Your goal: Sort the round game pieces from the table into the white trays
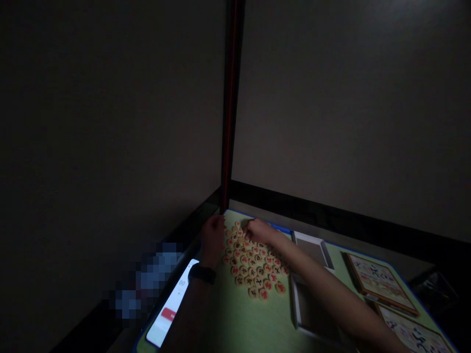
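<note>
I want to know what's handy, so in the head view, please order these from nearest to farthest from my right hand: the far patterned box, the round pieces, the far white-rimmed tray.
1. Round pieces: closest, right by the right hand.
2. Far white-rimmed tray: right of the pieces.
3. Far patterned box: farther right, past the tray.

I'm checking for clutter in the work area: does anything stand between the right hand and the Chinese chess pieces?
Nothing visible does. The right hand is at the far part of the spread Chinese chess pieces; the far open box lies off to their right.
</note>
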